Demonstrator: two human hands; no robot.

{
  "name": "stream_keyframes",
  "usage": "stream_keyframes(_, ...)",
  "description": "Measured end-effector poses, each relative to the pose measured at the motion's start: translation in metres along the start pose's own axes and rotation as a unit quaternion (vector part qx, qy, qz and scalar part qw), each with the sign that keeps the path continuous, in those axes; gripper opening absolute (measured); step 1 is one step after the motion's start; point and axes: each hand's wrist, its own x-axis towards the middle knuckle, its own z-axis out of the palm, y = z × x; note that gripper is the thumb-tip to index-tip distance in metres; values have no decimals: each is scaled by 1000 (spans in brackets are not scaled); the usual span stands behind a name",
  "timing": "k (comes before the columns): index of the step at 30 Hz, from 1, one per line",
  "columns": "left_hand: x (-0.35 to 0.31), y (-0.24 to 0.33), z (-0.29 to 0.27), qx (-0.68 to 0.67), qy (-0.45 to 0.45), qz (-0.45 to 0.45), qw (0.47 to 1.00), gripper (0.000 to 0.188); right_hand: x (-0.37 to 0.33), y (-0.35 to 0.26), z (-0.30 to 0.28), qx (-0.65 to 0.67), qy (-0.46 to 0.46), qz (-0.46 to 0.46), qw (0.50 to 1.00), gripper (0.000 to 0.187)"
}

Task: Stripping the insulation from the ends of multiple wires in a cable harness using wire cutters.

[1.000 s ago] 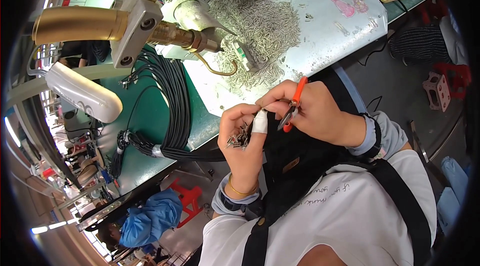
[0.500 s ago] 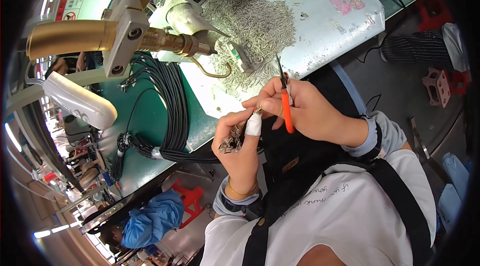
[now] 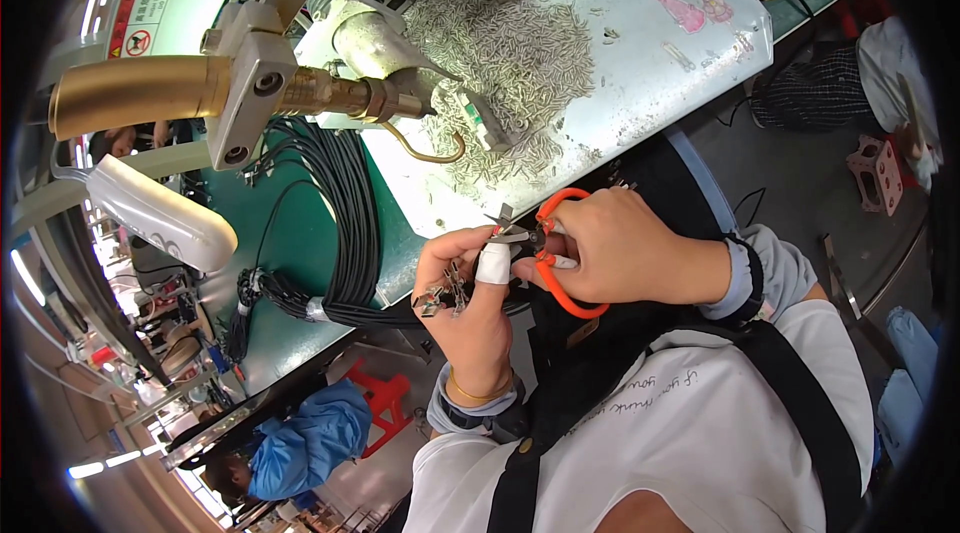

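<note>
My left hand (image 3: 470, 318), white tape (image 3: 493, 264) wrapped round its thumb, is closed. Thumb and forefinger pinch a tiny piece with a reddish spot, too small to name. A cluster of small metal parts (image 3: 443, 295) sticks out between its curled fingers. In my right hand (image 3: 635, 248) is a pair of pliers (image 3: 574, 307) with orange handles, gripped with the handles spread. Their parted dark jaws point left, right at my left fingertips and the tiny piece. Whether the jaws touch it I cannot tell.
Beyond my hands, a heap of small metal pins (image 3: 530, 63) covers part of a pale metal plate (image 3: 690, 53). A brass-coloured nozzle tool (image 3: 330, 88) and a lamp (image 3: 160, 213) hang at left. Coiled black cable (image 3: 345, 203) lies on the green tabletop (image 3: 285, 233). Another person (image 3: 315, 443) sits lower left.
The pliers have swung from upright to pointing left, with handles now spread and jaws at my left fingertips. My left hand has shifted slightly left and down.
</note>
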Motion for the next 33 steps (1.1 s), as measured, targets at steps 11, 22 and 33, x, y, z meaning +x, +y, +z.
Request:
stream_keyframes(11,60,7,0,-155,-83,-174,969,15,14,1,-9,374,28,88,923,21)
stream_keyframes(22,93,1,-5,-159,-112,-214,957,19,72,4,-26,234,87,68,966,14)
stream_keyframes(33,90,5,-4,-142,-92,-203,964,24,74,8,-21,220,112,30,968,15)
